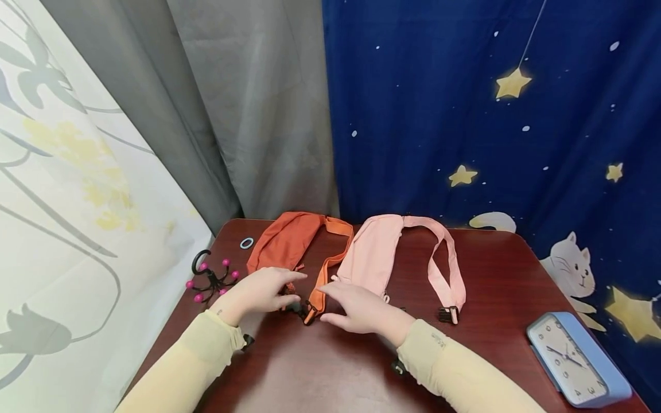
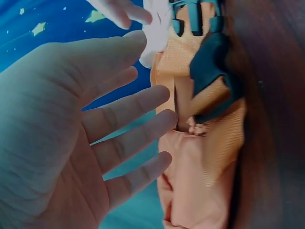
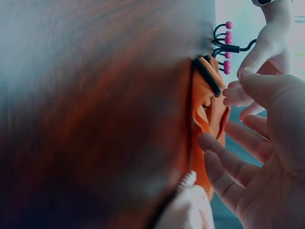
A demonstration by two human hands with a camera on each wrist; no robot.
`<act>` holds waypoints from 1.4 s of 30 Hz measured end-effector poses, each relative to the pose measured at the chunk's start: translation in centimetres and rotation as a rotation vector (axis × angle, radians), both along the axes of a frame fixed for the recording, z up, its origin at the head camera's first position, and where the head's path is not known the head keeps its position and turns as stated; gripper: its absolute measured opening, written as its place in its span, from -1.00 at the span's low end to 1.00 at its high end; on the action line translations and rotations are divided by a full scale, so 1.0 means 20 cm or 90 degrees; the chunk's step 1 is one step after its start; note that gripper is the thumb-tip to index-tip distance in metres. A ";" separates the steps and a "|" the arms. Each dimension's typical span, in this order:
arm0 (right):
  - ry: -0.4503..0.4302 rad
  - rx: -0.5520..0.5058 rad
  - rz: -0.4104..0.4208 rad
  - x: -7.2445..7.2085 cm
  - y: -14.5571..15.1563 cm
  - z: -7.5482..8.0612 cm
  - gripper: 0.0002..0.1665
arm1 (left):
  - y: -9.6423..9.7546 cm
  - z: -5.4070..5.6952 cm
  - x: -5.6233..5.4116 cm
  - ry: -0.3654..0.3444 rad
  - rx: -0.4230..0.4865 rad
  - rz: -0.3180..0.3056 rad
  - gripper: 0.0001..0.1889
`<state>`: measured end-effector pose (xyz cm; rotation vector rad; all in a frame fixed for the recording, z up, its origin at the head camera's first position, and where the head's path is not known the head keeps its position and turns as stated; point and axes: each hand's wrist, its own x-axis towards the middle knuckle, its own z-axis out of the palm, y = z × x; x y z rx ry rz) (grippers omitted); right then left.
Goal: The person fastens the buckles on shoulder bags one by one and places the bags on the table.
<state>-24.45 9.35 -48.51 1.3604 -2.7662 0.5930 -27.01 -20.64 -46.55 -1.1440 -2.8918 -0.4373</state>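
Note:
An orange-red waist bag (image 1: 289, 238) lies on the table, its orange strap (image 1: 324, 275) looping to the right and toward the front. My left hand (image 1: 260, 292) hovers over the bag's near end, fingers spread and holding nothing. Across from it, my right hand (image 1: 364, 310) is held with its fingers extended toward the strap end, near the lower part of a pink waist bag (image 1: 369, 252). The left wrist view shows a black pronged buckle half (image 2: 194, 21) above the other dark buckle half (image 2: 209, 62), close to the left fingertips.
A black hook hanger with pink balls (image 1: 212, 281) and a small light-blue ring (image 1: 247, 243) lie at the left. The pink strap (image 1: 436, 275) ends in a black buckle (image 1: 448, 314). A blue clock (image 1: 573, 358) stands at the right edge. Curtains (image 1: 268, 115) hang behind the table.

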 end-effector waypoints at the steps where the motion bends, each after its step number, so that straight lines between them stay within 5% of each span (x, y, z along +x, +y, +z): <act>1: -0.011 -0.005 -0.006 0.00 -0.01 -0.02 -0.25 | 0.00 -0.01 0.00 -0.009 0.006 0.001 -0.45; 11: -0.083 -0.049 -0.059 0.00 -0.09 -0.16 -0.42 | -0.04 -0.11 0.01 -0.024 0.047 0.000 -0.60; 21: -0.071 -0.108 -0.060 -0.02 -0.11 -0.22 -0.73 | -0.07 -0.20 0.00 -0.019 0.064 0.019 -0.67; 31: -0.172 -0.163 -0.103 -0.03 -0.13 -0.26 -0.82 | -0.08 -0.26 0.00 -0.043 0.104 0.025 -0.71; 42: -0.296 -0.368 -0.193 -0.04 -0.19 -0.32 -0.81 | -0.13 -0.35 -0.02 -0.079 0.196 0.034 -0.68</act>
